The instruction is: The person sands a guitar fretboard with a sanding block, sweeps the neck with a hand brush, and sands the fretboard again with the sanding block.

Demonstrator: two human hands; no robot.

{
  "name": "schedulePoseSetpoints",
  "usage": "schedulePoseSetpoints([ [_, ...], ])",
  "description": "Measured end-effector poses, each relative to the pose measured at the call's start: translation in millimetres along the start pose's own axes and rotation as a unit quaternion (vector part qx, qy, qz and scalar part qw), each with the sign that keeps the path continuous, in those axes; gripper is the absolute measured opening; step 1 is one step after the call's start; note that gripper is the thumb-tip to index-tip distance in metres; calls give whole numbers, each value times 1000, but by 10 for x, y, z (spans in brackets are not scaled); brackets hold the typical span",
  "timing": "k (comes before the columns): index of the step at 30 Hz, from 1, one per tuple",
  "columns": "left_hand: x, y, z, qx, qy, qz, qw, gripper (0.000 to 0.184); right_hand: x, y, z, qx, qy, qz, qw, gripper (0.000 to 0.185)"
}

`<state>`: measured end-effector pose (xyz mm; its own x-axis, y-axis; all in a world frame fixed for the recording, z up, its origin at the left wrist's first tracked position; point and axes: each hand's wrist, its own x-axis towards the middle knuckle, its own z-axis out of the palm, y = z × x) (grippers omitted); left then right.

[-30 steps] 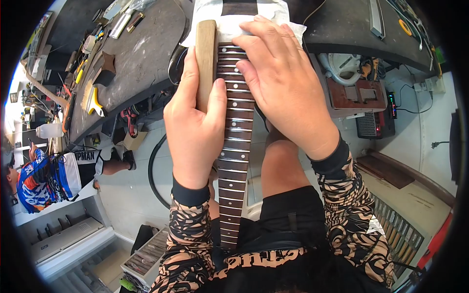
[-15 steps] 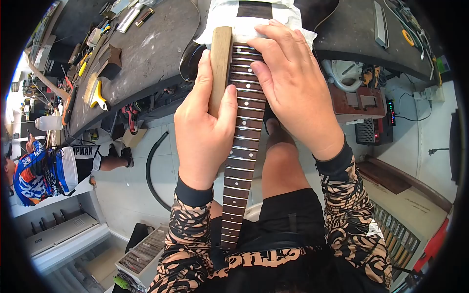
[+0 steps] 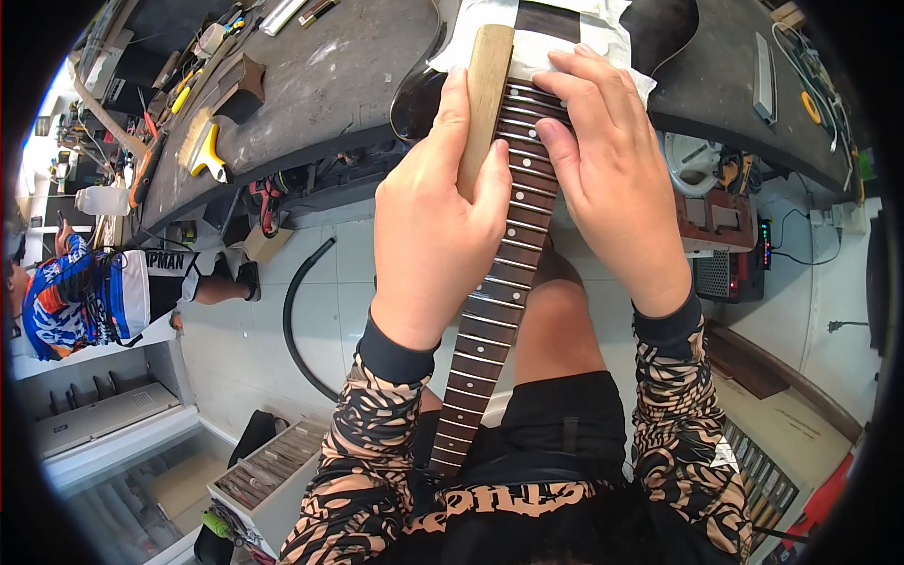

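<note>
My left hand (image 3: 438, 217) is closed around a long wooden block (image 3: 488, 104), its thumb and forefinger along the sides. The block stands along the left edge of an electric guitar's neck (image 3: 494, 306), touching the frets' ends or lying very near them; which one I cannot tell. The neck has a dark fretboard, metal frets and pale dot inlays, and runs down toward my lap. My right hand (image 3: 617, 179) rests on the upper right of the fretboard with fingers stretched out and thumb on its edge. White masking paper (image 3: 603, 14) covers part of the dark guitar body (image 3: 419, 99).
The guitar body lies on a dark curved workbench (image 3: 320, 104). A yellow-handled brush (image 3: 207, 151) and several tools lie on its left, a metal bar (image 3: 765, 80) on its right. Another person (image 3: 94, 292) is at far left. A black hose (image 3: 297, 311) lies on the floor.
The view has shifted, so the neck and hands appear further right. My left hand and the block have slid a little up the neck toward the guitar body. My right hand keeps its place.
</note>
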<state>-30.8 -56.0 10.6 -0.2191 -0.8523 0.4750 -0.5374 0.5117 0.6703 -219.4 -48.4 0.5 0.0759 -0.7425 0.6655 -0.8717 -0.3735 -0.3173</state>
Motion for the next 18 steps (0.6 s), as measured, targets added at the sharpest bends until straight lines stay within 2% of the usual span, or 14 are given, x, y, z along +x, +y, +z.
schedulePoseSetpoints([
  [4,-70,-23,-13,21,8,28,999,70,-13,-18,0,0,-2,15,1000,31],
  [13,-77,-22,-26,-20,21,6,1000,69,-15,-14,7,0,0,13,1000,28],
  [16,-16,25,-25,7,-5,-2,1000,69,-1,0,-1,9,0,10,1000,28],
  [18,-38,-20,12,6,9,21,1000,69,-11,-4,5,2,1,13,1000,28],
])
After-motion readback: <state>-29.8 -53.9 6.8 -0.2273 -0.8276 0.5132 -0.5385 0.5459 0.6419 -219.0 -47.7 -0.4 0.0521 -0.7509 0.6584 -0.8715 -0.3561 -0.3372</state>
